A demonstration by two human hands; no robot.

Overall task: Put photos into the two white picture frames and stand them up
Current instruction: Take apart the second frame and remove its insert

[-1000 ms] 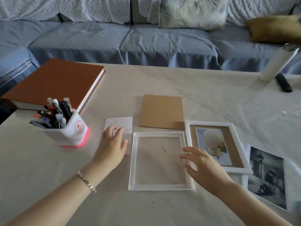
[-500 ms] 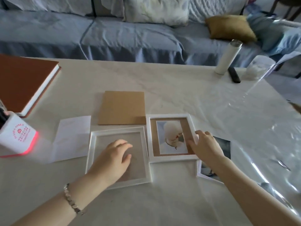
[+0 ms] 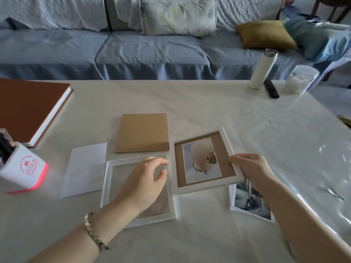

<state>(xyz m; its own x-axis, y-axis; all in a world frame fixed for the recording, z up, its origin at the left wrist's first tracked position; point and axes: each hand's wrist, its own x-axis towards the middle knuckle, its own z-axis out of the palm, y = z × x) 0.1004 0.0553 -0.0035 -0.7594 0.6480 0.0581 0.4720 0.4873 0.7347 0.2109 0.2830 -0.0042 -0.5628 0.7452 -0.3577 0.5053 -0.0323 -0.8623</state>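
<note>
Two white picture frames lie side by side on the table. The left frame (image 3: 108, 188) is empty, and my left hand (image 3: 146, 183) hovers over its glass with fingers loosely curled, holding nothing. The right frame (image 3: 201, 188) holds a photo of a pale round object on a brown mat. My right hand (image 3: 250, 169) grips its right edge and has it tilted up off the table. Under that hand lies a loose stack of photos (image 3: 250, 205). A brown backing board (image 3: 143, 132) rests just behind the empty frame.
A white sheet of paper (image 3: 85, 168) lies left of the frames, beside a white pen holder (image 3: 22, 169) with a red glow. A brown book (image 3: 26, 109) sits far left. A white bottle (image 3: 261, 69), black remote (image 3: 271, 89) and clear jar (image 3: 300, 78) stand far right.
My right hand moved from reaching over the table to gripping the right frame's edge and lifting it. My left hand shifted from the white paper to above the empty frame.
</note>
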